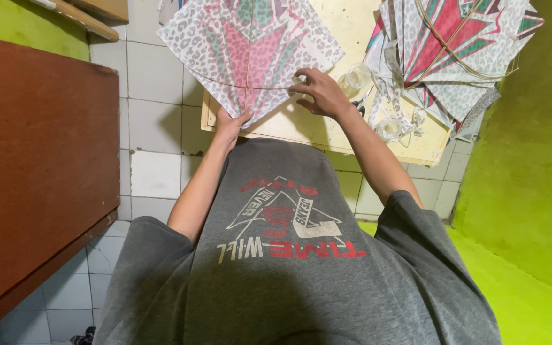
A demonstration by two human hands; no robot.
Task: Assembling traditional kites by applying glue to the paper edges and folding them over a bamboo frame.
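We hold 1 kite (250,51) on the board (346,137): left hand (230,124) pinching its tip, right hand (321,92) spread flat on its edge. 2 clear jars (354,79) stand nearby; contents unclear.

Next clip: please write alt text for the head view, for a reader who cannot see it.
A person in a grey printed T-shirt holds a diamond-shaped paper kite with pink and grey leopard print over a pale wooden board, left hand gripping its bottom tip, right hand pressing its lower edge. More patterned kites lie stacked beside.
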